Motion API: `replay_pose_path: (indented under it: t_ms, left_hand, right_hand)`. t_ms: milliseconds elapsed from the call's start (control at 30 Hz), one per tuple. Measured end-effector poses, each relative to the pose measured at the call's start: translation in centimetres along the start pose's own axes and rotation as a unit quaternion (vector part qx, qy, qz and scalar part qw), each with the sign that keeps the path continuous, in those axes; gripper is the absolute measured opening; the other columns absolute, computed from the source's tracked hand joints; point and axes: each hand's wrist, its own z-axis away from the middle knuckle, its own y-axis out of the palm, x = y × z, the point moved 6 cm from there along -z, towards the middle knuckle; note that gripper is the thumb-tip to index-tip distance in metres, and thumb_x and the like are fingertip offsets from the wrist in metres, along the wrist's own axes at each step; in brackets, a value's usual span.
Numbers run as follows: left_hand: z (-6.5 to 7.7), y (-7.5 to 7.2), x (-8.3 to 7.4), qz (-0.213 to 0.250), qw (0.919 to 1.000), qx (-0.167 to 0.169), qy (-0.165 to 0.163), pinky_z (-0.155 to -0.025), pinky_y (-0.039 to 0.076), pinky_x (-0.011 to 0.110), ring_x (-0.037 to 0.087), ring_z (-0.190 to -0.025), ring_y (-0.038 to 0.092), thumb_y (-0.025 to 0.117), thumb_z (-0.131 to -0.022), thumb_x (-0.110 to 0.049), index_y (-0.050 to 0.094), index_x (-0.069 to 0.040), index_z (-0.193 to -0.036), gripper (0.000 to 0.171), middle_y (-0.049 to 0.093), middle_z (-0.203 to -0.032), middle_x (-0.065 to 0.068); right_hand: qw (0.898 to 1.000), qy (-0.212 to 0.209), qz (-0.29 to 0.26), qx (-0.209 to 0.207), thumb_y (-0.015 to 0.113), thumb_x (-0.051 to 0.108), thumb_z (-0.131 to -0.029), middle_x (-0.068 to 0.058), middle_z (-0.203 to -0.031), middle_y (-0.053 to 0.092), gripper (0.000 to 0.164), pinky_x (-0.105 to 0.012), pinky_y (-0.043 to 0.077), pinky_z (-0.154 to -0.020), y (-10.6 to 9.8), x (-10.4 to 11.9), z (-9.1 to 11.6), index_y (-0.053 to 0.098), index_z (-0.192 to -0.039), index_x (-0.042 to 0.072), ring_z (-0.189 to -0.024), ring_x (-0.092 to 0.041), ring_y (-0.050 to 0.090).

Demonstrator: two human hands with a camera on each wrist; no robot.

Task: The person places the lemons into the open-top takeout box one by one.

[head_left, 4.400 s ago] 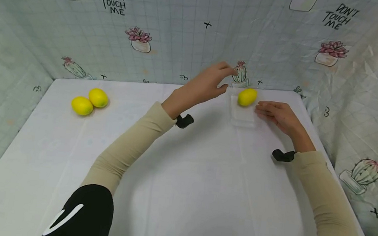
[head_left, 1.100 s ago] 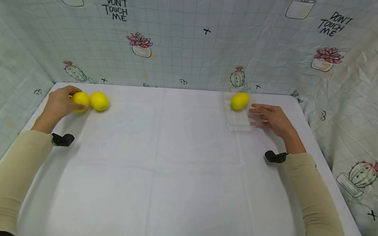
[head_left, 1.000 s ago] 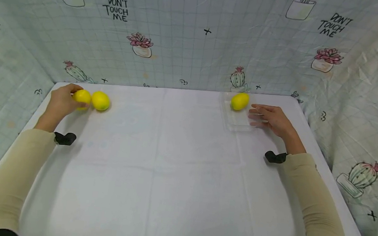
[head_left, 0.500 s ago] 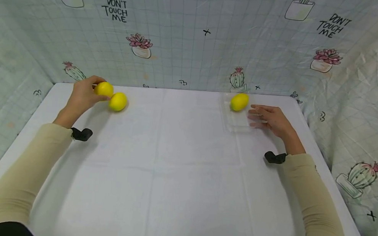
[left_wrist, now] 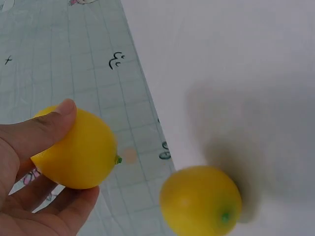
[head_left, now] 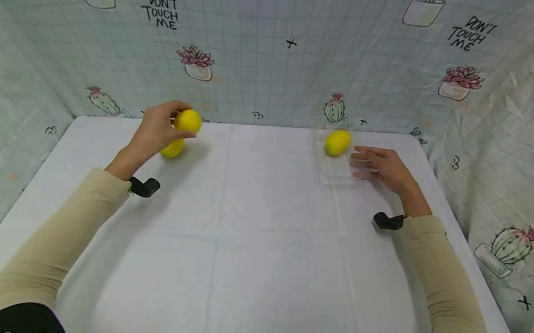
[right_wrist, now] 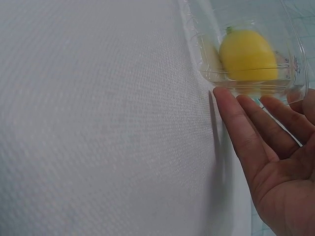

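**Left hand (head_left: 155, 126) grasps 1 oval yellow lemon (head_left: 188, 121) above white cloth-covered counter (head_left: 264, 242)**

We see it pinched off the surface. A 2nd oval yellow lemon (head_left: 172, 149) rests on the counter, near that hand. Well apart, a 3rd oval yellow lemon (head_left: 338, 142) lies inside a rectangular clear plastic box (head_left: 334, 168), where we find the right hand (head_left: 387, 171) released, fairly straight, its fingertips (right_wrist: 220, 92) at the box's side.

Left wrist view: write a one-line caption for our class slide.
A left hand grips one lemon while a second lemon rests on the white table.
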Motion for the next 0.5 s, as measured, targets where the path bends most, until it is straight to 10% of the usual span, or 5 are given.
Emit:
replay_pose_path:
  t_ms: [500]
  left_hand:
    - [-1.3, 3.1, -4.5, 0.021, 0.9976, 0.005, 0.066, -0.106, 0.05, 0.049, 0.037, -0.121, 0.058, 0.083, -0.085, -0.007, 0.057, -0.001, -0.137, 0.058, 0.059, -0.138, 0.018]
  right_hand:
    - [1.0, -0.002, -0.009, 0.0, 0.051, 0.029, -0.108, -0.027, -0.151, 0.047, 0.053, -0.032, 0.059, -0.09, -0.1, 0.0, -0.1, 0.042, -0.153, 0.002, -0.124, -0.024, 0.063]
